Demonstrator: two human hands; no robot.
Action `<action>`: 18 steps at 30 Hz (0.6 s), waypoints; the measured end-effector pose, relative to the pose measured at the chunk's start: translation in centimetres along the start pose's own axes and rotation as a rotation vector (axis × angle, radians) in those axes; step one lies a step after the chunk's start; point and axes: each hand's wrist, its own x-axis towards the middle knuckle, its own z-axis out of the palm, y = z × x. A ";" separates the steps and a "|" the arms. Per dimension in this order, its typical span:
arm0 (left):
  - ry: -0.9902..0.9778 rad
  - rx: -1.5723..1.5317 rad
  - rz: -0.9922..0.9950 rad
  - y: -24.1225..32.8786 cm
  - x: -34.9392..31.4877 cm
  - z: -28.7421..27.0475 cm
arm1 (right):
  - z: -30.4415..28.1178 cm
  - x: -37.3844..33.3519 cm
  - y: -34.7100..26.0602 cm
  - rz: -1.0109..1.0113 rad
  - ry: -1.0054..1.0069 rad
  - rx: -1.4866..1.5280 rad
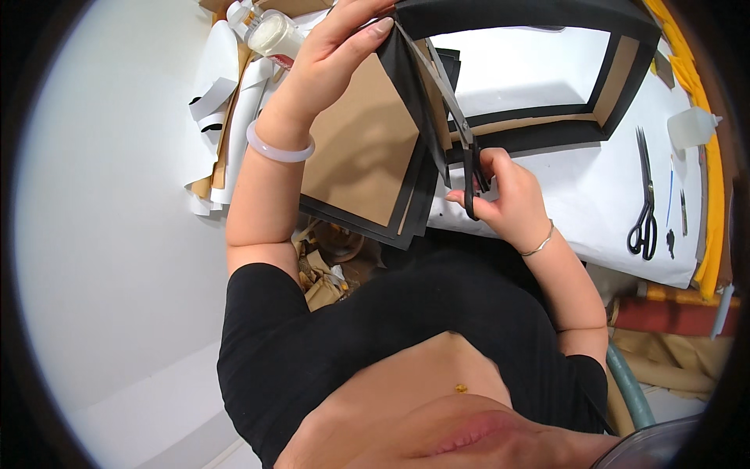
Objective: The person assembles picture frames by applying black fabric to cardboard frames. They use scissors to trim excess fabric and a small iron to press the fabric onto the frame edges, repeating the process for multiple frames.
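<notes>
At the top, my left hand holds the upper edge of a black sheet, thumb and fingers closed on it. The sheet hangs in a loose flap beside a hollow rectangular frame, covered in black with bare tan board showing inside. My right hand grips the black handles of a pair of scissors. Their long metal blades point up and left along the flap, toward my left fingertips. Whether the blades bite into the sheet is hard to see. Under my left forearm lies a tan board on black-edged panels.
White paper covers the table. At right lie another pair of scissors, a thin brush and a squeeze bottle. Yellow cloth lines the right edge. Paper rolls and a jar stand at left.
</notes>
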 end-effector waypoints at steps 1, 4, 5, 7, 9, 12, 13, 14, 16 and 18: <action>0.003 -0.009 0.005 0.0 0.0 0.0 | 0.3 0.0 0.1 -0.014 0.015 -0.004; 0.004 -0.002 -0.010 0.0 0.0 0.1 | 1.0 -0.3 0.3 -0.035 0.056 -0.018; 0.003 0.010 -0.015 0.0 0.0 0.0 | 1.2 -0.4 0.4 -0.039 0.063 -0.020; -0.001 0.033 -0.024 -0.1 -0.1 0.0 | 1.4 -0.5 0.6 -0.042 0.078 -0.024; -0.002 0.040 -0.012 -0.6 -0.1 -0.2 | 1.6 -0.4 0.5 -0.041 0.098 -0.028; -0.005 0.040 -0.012 -0.6 0.0 -0.3 | 1.9 -0.3 0.2 -0.036 0.123 -0.052; -0.007 0.038 -0.016 -0.5 0.0 -0.2 | 2.0 -0.3 0.1 -0.039 0.138 -0.072; -0.004 0.027 -0.016 -0.5 0.0 -0.2 | 2.2 -0.4 0.0 -0.042 0.155 -0.091; 0.001 0.006 -0.018 -0.6 0.1 -0.1 | 2.5 -0.4 -0.4 -0.038 0.180 -0.101; 0.004 -0.012 -0.023 -0.7 0.0 -0.1 | 2.9 -0.4 -0.8 -0.024 0.193 -0.079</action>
